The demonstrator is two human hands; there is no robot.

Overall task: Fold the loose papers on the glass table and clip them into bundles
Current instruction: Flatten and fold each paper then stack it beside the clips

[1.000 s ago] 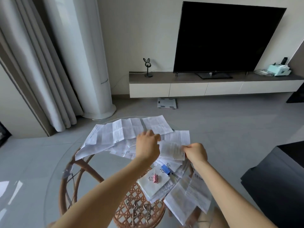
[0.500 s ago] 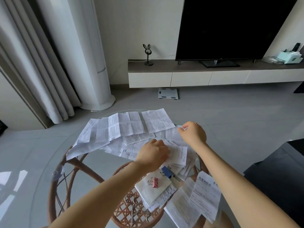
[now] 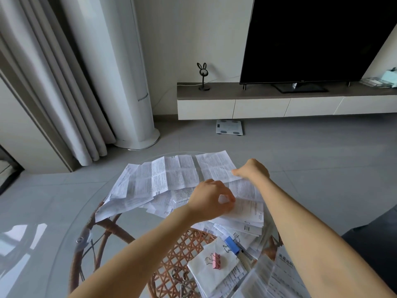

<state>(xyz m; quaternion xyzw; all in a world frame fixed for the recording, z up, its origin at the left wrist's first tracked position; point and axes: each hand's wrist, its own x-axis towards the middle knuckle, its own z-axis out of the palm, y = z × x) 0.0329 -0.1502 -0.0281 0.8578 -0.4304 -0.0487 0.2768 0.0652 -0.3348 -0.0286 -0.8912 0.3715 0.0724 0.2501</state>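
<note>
Loose printed papers (image 3: pixel 171 176) lie spread over the far half of the round glass table (image 3: pixel 64 231). My left hand (image 3: pixel 209 200) pinches the left edge of a folded paper (image 3: pixel 249 209) that lies on top of the pile. My right hand (image 3: pixel 254 171) reaches farther out, its fingers closed on the right lower corner of a large unfolded sheet (image 3: pixel 214 166). Nearer to me lies a folded white bundle (image 3: pixel 206 274) with a pink binder clip (image 3: pixel 216 261) on it. A blue binder clip (image 3: pixel 232 244) holds another stack beside it.
A woven rattan base (image 3: pixel 182 244) shows through the glass. More sheets (image 3: pixel 277 278) hang over the near right rim. Beyond the table are grey floor, a bathroom scale (image 3: pixel 229 127), a white column (image 3: pixel 129 82), curtains and a TV unit (image 3: pixel 279 104).
My right hand has moved away from me to the far sheet's corner. My left hand has dropped from the far papers onto the folded paper. The view has tilted downward.
</note>
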